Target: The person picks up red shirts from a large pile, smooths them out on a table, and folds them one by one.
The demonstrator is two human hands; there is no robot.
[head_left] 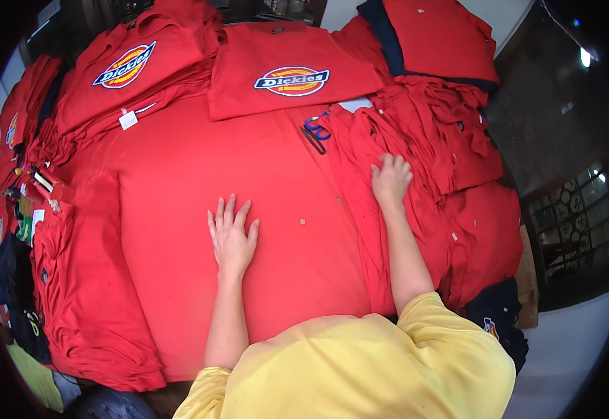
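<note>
The left hand (pixel 233 234) lies palm down, fingers spread, on a smooth red cloth (pixel 179 244). The right hand (pixel 391 180), fingers curled, is at crumpled red garments (pixel 423 119) to the right; its grip is unclear. Blue looped handles (pixel 317 128) lie beyond it. Folded red shirts (pixel 238 77) with oval emblems line the far side; a red stack (pixel 91 300) lies at left.

Looks like a garment workroom: wide, flat red cloth (pixel 297 258) as the work area, folded red fabric shirts with oval printed emblems (pixel 294 98) beyond it, loose red garment heap (pixel 416 140) to its right. Blue-looped scissors (pixel 317 135) sit by its far right corner. Dark scrollwork metal grille (pixel 573 216) farther right of it; can't tell if home or business.
</note>
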